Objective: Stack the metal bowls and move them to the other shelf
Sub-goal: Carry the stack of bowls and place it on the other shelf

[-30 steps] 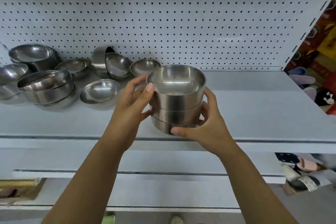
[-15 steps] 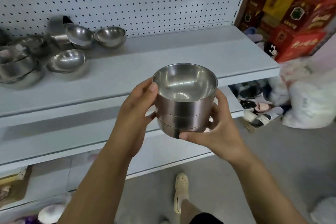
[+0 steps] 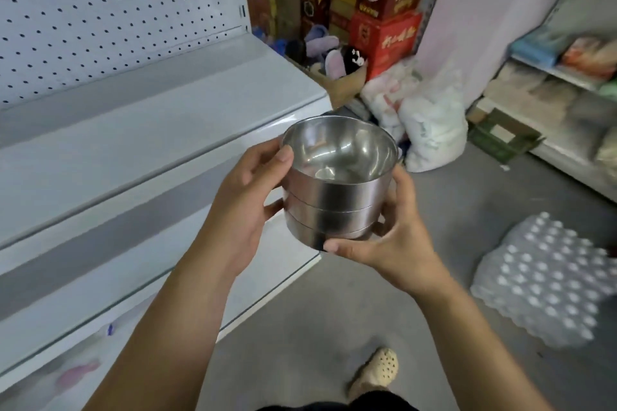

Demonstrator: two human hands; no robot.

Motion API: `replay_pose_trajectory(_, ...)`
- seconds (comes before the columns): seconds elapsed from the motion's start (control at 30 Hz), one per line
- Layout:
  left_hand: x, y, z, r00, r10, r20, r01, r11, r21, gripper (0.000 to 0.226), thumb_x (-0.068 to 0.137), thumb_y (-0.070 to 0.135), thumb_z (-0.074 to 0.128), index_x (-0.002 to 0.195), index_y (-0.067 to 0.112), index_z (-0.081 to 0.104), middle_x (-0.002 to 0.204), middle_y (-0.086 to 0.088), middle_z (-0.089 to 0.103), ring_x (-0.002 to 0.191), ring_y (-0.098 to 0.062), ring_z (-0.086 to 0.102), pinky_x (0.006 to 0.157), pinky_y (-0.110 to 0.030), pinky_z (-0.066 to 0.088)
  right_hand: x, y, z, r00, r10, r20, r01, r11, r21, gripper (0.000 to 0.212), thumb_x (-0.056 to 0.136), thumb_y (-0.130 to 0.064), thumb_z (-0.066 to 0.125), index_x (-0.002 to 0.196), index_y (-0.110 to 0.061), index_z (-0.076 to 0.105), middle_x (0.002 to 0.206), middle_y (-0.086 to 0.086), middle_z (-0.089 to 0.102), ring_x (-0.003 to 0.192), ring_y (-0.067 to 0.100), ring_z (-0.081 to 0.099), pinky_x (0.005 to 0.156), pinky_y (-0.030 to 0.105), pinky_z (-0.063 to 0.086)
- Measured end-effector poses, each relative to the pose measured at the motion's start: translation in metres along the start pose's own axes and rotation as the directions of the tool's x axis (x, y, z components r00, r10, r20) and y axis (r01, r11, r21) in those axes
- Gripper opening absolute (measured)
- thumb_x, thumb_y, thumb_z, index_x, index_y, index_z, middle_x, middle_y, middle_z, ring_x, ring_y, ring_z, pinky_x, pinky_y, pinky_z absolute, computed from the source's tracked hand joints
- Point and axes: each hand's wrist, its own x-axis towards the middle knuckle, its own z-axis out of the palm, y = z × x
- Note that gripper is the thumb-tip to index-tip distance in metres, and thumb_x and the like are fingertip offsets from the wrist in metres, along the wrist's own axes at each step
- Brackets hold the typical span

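A stack of three nested metal bowls [image 3: 337,190] is held in the air in front of me, upright, past the right end of the white shelf [image 3: 140,130]. My left hand [image 3: 247,190] grips the stack's left side with the thumb on the top rim. My right hand [image 3: 390,243] cups the stack's lower right side and base, thumb across the front. The other bowls on the shelf are out of view.
A white pegboard [image 3: 100,3] backs the shelf. Red cartons [image 3: 384,7], a box of slippers [image 3: 334,60] and white bags [image 3: 430,123] stand at the back. Another shelf [image 3: 567,83] with goods is at the right. A pack of bottles [image 3: 547,280] lies on the grey floor.
My view has swung right, away from the shelf with the loose bowls. Both hands have carried the stack off the shelf and to the right, over the floor.
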Motion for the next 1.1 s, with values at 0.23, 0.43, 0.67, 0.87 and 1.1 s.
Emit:
replay_pose_trajectory(0.23, 0.085, -0.013, 0.152, 0.981, -0.019, 0.192, 0.022, 1.0, -0.013, 0.04, 0.087, 0.052, 0.063, 0.124, 0.037, 0.066, 0.118, 0.006, 0.071, 0.118, -0.018, 0.063, 0.097, -0.043, 0.053, 0.029, 0.012, -0.155, 0.987, 0.003, -0.158, -0.018, 0.996, -0.092, 0.134, 0.055, -0.019, 0.101, 0.158, -0.034, 0.017, 0.15, -0.007, 0.052, 0.131, 0.008, 0.057, 0.101, 0.018, 0.05)
replay_pose_trajectory(0.43, 0.141, -0.027, 0.273, 0.957, 0.009, 0.289, 0.0, 0.999, -0.033, 0.042, 0.087, 0.051, 0.061, 0.123, 0.03, 0.067, 0.102, 0.014, 0.073, 0.103, -0.007, 0.067, 0.084, -0.035, 0.051, 0.048, 0.028, -0.269, 0.959, 0.011, -0.282, -0.046, 0.992, -0.118, 0.129, 0.054, -0.02, 0.102, 0.154, -0.041, 0.023, 0.147, -0.009, 0.055, 0.131, 0.01, 0.058, 0.099, 0.022, 0.052)
replay_pose_trajectory(0.67, 0.213, -0.042, 0.34, 0.943, -0.029, 0.333, 0.04, 0.999, -0.026, 0.037, 0.088, 0.048, 0.064, 0.119, 0.028, 0.067, 0.107, 0.009, 0.074, 0.101, -0.007, 0.069, 0.082, -0.032, 0.053, 0.092, 0.054, -0.336, 0.937, 0.046, -0.345, -0.091, 0.989, -0.114, 0.129, 0.054, -0.024, 0.101, 0.154, -0.041, 0.021, 0.147, -0.009, 0.055, 0.13, 0.009, 0.058, 0.101, 0.028, 0.054)
replay_pose_trajectory(0.87, 0.297, -0.053, 0.381, 0.917, -0.059, 0.394, 0.069, 0.998, -0.012, 0.034, 0.087, 0.047, 0.064, 0.116, 0.03, 0.068, 0.106, 0.012, 0.075, 0.102, -0.007, 0.068, 0.085, -0.035, 0.051, 0.153, 0.076, -0.377, 0.912, 0.062, -0.406, -0.125, 0.984, -0.129, 0.129, 0.055, -0.03, 0.102, 0.153, -0.046, 0.021, 0.145, -0.011, 0.057, 0.132, 0.009, 0.056, 0.103, 0.03, 0.054)
replay_pose_trajectory(1.1, 0.442, -0.029, 0.442, 0.805, -0.099, 0.586, 0.045, 0.993, 0.105, 0.057, 0.078, 0.06, 0.07, 0.127, 0.031, 0.064, 0.128, 0.005, 0.069, 0.124, -0.019, 0.062, 0.1, -0.052, 0.052, 0.255, 0.08, -0.433, 0.818, 0.065, -0.571, -0.146, 0.984, -0.098, 0.13, 0.055, -0.028, 0.103, 0.155, -0.044, 0.02, 0.145, -0.012, 0.058, 0.133, 0.009, 0.056, 0.103, 0.03, 0.054)
